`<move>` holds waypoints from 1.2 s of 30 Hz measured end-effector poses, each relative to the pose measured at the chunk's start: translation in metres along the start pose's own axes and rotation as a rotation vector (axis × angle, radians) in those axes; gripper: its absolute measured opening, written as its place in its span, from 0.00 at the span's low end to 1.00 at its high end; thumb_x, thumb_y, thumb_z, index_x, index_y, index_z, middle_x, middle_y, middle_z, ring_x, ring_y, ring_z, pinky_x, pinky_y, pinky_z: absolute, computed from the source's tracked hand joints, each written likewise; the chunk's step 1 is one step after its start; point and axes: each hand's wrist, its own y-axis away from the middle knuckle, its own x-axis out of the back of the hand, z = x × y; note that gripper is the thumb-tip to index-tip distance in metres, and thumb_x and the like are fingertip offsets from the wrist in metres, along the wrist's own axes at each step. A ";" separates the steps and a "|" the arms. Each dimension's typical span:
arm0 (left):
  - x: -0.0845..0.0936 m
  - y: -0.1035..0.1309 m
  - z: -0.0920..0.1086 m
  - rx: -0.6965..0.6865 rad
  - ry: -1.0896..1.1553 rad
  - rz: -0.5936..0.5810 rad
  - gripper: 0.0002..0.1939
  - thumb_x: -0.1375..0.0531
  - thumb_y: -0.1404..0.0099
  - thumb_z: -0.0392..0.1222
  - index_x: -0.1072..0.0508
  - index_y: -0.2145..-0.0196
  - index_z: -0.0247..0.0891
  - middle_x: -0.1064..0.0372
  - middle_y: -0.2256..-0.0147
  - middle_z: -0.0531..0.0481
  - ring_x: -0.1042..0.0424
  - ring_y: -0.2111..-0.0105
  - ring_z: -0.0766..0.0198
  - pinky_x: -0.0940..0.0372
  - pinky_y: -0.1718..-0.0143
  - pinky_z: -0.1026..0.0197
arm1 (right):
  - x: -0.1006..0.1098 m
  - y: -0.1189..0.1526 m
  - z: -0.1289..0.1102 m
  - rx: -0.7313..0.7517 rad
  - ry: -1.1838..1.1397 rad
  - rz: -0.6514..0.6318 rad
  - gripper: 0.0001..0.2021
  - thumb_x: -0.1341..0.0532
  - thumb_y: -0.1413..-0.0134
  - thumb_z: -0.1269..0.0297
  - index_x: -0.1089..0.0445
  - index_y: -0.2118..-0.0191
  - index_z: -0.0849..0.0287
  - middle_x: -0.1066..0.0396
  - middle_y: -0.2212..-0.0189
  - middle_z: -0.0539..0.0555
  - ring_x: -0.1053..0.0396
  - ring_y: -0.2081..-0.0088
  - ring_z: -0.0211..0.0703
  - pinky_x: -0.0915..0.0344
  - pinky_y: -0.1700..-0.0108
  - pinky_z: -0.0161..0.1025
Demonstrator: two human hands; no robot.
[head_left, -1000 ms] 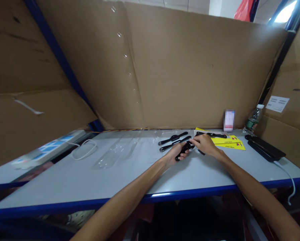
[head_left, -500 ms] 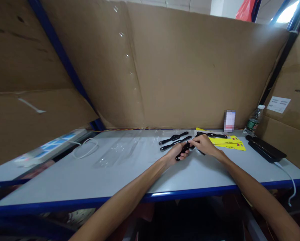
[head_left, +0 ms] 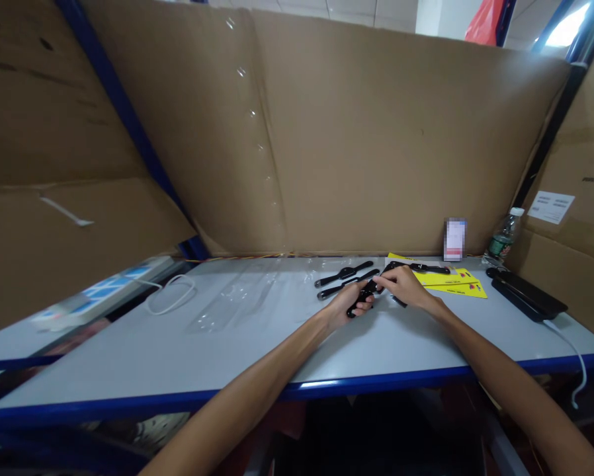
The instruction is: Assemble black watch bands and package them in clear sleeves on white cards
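Observation:
My left hand (head_left: pixel 347 303) is wrapped round a black wristwatch (head_left: pixel 355 309) with a strap, held low over the table. My right hand (head_left: pixel 405 285) pinches the upper part of the same watch, thumb and fingers pressed together; the fingers hide just what they grip. Just left of the hands, two more black watches lie stretched out: a farther watch (head_left: pixel 345 272) and a nearer watch (head_left: pixel 340 287), which my left hand partly covers. Beyond my right hand another black watch (head_left: pixel 430 268) rests by yellow cards (head_left: pixel 456 283). A short dark strap end (head_left: pixel 399 301) shows beneath my right hand.
Clear plastic sleeves (head_left: pixel 227 301) lie left on the table (head_left: pixel 143 363). A power strip (head_left: pixel 103 294) with a white cable (head_left: pixel 170 304) runs along the left. At the right are a black device (head_left: pixel 528 296), a bottle (head_left: pixel 503 239) and a propped phone (head_left: pixel 454 239). Cardboard (head_left: pixel 376 145) walls the back.
Both hands keep nearly the same place and grip on the watch, with only a slight shift of the fingers. The view has tilted very slightly.

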 end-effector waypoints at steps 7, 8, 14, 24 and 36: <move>-0.002 0.000 -0.001 0.020 0.010 0.037 0.15 0.58 0.23 0.43 0.40 0.66 0.37 0.44 0.79 0.57 0.54 0.88 0.77 0.64 0.89 0.73 | 0.012 -0.002 0.011 -0.047 0.211 0.115 0.15 0.42 0.35 0.62 0.26 0.73 0.60 0.31 0.78 0.49 0.40 0.75 0.37 0.50 0.69 0.35; -0.002 -0.001 -0.002 0.004 0.016 0.047 0.15 0.58 0.23 0.43 0.40 0.66 0.37 0.44 0.79 0.57 0.54 0.88 0.77 0.64 0.89 0.73 | 0.014 -0.002 0.013 -0.072 0.246 0.099 0.14 0.41 0.36 0.63 0.25 0.73 0.60 0.30 0.77 0.49 0.40 0.74 0.37 0.50 0.69 0.35; 0.001 -0.006 -0.006 -0.070 0.059 0.117 0.14 0.57 0.24 0.43 0.41 0.66 0.38 0.43 0.79 0.57 0.53 0.88 0.77 0.65 0.89 0.71 | 0.014 0.000 0.014 -0.117 0.230 0.040 0.07 0.38 0.39 0.66 0.21 0.63 0.60 0.26 0.74 0.50 0.36 0.73 0.38 0.47 0.68 0.34; 0.000 -0.006 -0.006 -0.128 0.053 0.114 0.11 0.56 0.24 0.42 0.37 0.61 0.36 0.43 0.78 0.57 0.53 0.88 0.76 0.65 0.88 0.72 | 0.000 0.002 0.009 -0.061 0.215 0.040 0.10 0.39 0.40 0.71 0.19 0.59 0.57 0.19 0.61 0.54 0.26 0.62 0.44 0.38 0.59 0.36; -0.002 -0.003 -0.008 -0.272 -0.010 0.110 0.11 0.52 0.26 0.44 0.35 0.64 0.38 0.42 0.79 0.57 0.52 0.87 0.76 0.61 0.88 0.73 | -0.006 0.006 -0.009 -0.124 0.327 0.089 0.13 0.32 0.44 0.58 0.23 0.54 0.56 0.22 0.63 0.54 0.28 0.63 0.44 0.41 0.65 0.37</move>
